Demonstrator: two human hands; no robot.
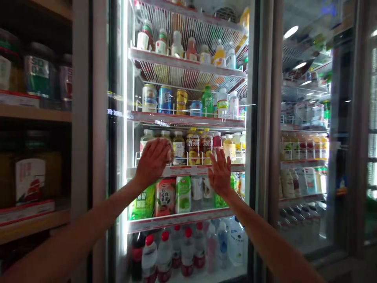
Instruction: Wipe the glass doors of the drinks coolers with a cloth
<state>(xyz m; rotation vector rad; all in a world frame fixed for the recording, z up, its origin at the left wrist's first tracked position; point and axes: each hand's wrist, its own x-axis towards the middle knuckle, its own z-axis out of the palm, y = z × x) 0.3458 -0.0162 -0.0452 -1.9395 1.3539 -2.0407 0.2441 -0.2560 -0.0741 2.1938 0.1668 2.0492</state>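
Both arms reach out to the glass door (188, 124) of a lit drinks fridge. My left hand (154, 159) is pressed toward the glass over a crumpled pale cloth (170, 152), only the edge of which shows past the fingers. Further right, my right hand (220, 172) lies against the pane with its fingers spread and nothing in it. Behind the glass, between the hands, are brown iced-tea bottles (193, 147) with yellow caps. Below them stand a red drink carton (165, 197) and a green drink carton (183, 194).
Red-capped bottles (165, 251) fill the fridge bottom, and several cans (165, 99) sit higher up. At left is a wooden shelf (35, 113) with large jars (37, 70). Another glass fridge door (306, 220) stands at right, beyond a metal door frame (268, 118).
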